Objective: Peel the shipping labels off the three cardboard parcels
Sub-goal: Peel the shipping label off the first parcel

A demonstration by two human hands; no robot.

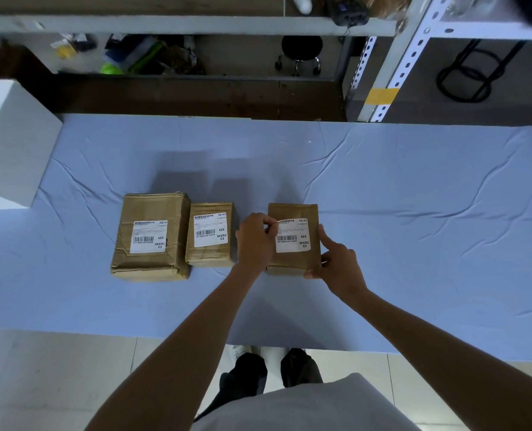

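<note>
Bench (414, 181): matt pale-blue cloth, finely creased throughout. Left parcel (152, 209): brown cardboard under brown tape, wrinkled, faint sheen. Middle parcel (210, 259) and right parcel (292, 213): same brown wrapping, flatter and smoother on the right one. Left label (149, 236), middle label (210, 230), right label (292, 239): white paper, smooth, black print. Block (9, 135) at far left: white, matt, even-faced; material unclear. Shelf upright (392, 66): perforated metal, pale painted finish, banded with yellow tape (381, 96). Stool (302, 46): black padded seat, bright chromed legs. Floor (56, 368): pale tiles, slight gloss.
</note>
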